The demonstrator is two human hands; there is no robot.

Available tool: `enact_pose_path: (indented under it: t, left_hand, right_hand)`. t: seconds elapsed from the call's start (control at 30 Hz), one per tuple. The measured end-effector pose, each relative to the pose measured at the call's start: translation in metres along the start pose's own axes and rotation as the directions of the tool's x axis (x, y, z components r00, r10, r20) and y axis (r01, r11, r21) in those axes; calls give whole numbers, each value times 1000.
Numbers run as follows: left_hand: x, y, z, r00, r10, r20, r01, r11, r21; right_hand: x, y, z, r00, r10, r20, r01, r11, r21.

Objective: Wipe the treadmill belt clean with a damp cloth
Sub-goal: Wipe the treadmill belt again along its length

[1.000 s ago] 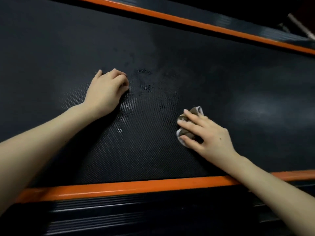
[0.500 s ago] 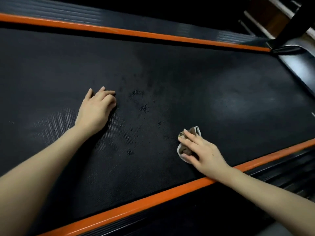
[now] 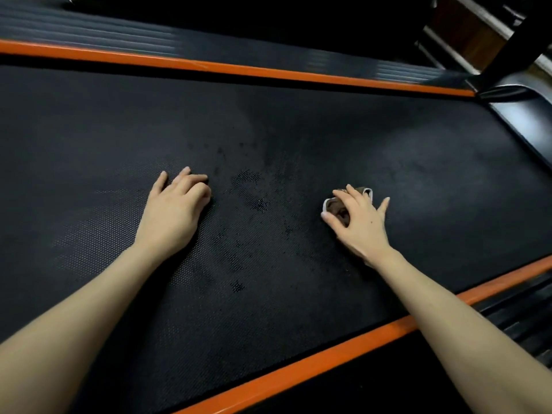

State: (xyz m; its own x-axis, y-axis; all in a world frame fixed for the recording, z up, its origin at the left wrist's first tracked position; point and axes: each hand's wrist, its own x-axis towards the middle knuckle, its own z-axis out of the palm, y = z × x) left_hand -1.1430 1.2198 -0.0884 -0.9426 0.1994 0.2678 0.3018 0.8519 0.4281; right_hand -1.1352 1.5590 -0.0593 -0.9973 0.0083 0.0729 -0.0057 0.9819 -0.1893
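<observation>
Wiping looks underway on the treadmill belt [image 3: 388, 150]. The left hand [image 3: 174, 210] rests on it, fingers curled and empty; the right hand's [image 3: 360, 222] grip holds the wadded cloth [image 3: 336, 209] down on the belt. Next, I judge, it should sweep left over the dark specks [image 3: 260, 204].

One camera on my head, facing forward and down, close over the belt [image 3: 268, 130], its length slanting across the view, far rail [image 3: 239, 68] at top

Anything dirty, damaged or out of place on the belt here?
Yes: dark blotchy specks scatter across the treadmill belt between the left hand and the right hand, which grips a bunched, brown-stained cloth. Whether they are grime or damp marks is unclear. No damage shows.
</observation>
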Motion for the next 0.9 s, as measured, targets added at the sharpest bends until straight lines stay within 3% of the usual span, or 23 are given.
enact_pose_path:
  t: [0.1, 0.17, 0.27, 0.33, 0.43, 0.47, 0.5, 0.53, 0.6, 0.63, 0.67, 0.73, 0.83, 0.9]
  left_hand:
    - [0, 0, 1, 1000, -4, -11, 4, 1000, 0]
    - [0, 1, 2, 1000, -10, -10, 10, 1000, 6]
    - [0, 3, 2, 1000, -20, -3, 20, 1000, 9]
    - [0, 2, 1, 1000, -15, 3, 15, 1000, 7]
    - [-1, 1, 0, 1000, -3, 3, 3, 1000, 5]
    - [-1, 1, -1, 1000, -5, 4, 5, 1000, 4]
    - [-1, 1, -1, 1000, -7, 7, 7, 1000, 2]
    - [-1, 2, 0, 1000, -11, 8, 11, 1000, -1]
    - [-1, 2, 1, 1000, -17, 9, 17, 1000, -6]
    - [0, 2, 1, 1000, -20, 8, 21, 1000, -4]
    - [1, 2, 0, 1000, -26, 4, 26, 1000, -2]
    - [1, 2, 0, 999, -32, 8, 32, 999, -3]
    - [1, 1, 0, 999, -30, 13, 30, 1000, 4]
    - [1, 0, 0, 999, -29, 17, 29, 1000, 6]
  right_hand:
    - [0, -9, -3, 997, 67, -32, -60, 979, 196]
    - [-13, -20, -3, 997, 63, -50, -51, 976, 214]
    - [-54, -57, 3, 959, -276, -60, 282, 936, 210]
    - [-86, -81, 13, 847, -530, 27, 519, 838, 171]
    - [-82, -81, 13, 691, -713, 119, 700, 701, 136]
    - [-65, -75, 13, 683, -722, 107, 716, 692, 92]
    - [-43, -71, 12, 734, -675, 74, 671, 738, 67]
    - [-15, -66, 11, 832, -554, 25, 550, 830, 92]
    - [31, -68, 7, 980, -191, -52, 197, 966, 165]
    - [40, -75, 7, 998, -55, -32, 61, 980, 192]
    - [38, -84, 9, 999, -29, -23, 33, 982, 188]
    - [7, -107, 13, 982, -189, -13, 188, 964, 186]
    - [-50, -126, 20, 822, -565, 77, 545, 818, 183]
    - [-39, -123, 19, 736, -670, 96, 654, 741, 156]
